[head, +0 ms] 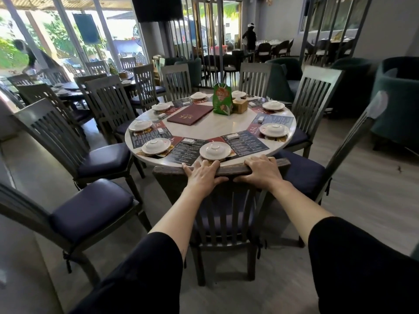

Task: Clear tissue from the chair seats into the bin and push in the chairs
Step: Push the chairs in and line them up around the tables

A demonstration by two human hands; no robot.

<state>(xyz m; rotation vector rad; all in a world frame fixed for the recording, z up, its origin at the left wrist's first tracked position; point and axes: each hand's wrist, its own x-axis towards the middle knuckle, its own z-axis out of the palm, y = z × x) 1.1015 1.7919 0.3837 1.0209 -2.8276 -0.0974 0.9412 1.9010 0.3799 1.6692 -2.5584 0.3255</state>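
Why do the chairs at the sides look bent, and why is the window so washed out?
Head view: the wide-angle lens bows the grey slatted wooden chair at the right edge, and its top corner is smeared; daylight overexposes the glass windows at upper left; the round white table, and left hand and right hand gripping the near grey wooden chair, look sharp.

Both arms reach forward, left hand [203, 175] and right hand [260, 172] palms down, gripping the chair back [167, 172].
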